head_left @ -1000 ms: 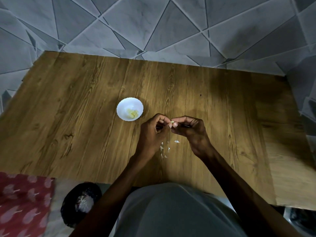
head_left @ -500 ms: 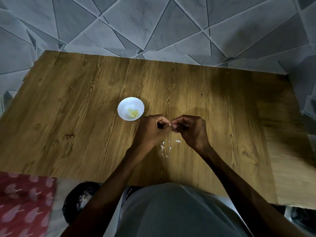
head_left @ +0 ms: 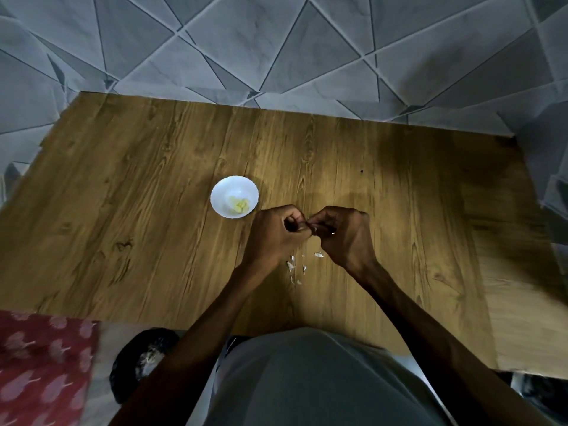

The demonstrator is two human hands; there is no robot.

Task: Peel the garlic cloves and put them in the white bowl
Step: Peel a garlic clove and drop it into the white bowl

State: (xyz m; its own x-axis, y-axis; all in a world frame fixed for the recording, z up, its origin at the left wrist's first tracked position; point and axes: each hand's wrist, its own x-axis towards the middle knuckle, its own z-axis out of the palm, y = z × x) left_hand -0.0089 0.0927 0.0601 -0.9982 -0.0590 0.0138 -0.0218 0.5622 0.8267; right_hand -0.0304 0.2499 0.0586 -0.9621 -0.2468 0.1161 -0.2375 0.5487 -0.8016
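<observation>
Both hands meet above the bench (head_left: 153,210). The left hand (head_left: 273,238) and right hand (head_left: 344,238) are now closer together than a second ago, with the knuckles nearly touching. The fingers (head_left: 295,216) of each hand are curled inward and pinch one garlic clove (head_left: 314,230) between the fingertips. A second ago the clove showed as a clear pale spot in the gap; now only a small pale sliver is visible, the rest being covered by the fingers. A small glint shows at the right-hand fingers; its source cannot be determined. The skin scraps (head_left: 292,265) lie on the bench just below the fingers, toward the person, and the pile shows no visible growth. The white bowl (head_left: 221,192) stands just beyond and to the left of the left-hand fingers, apart from them, and holds the same few peeled cloves (head_left: 239,205). Judgement: the tighter grip indicates that peeling of this clove is in progress and not complete; transfer to the bowl remains to be done.
</observation>
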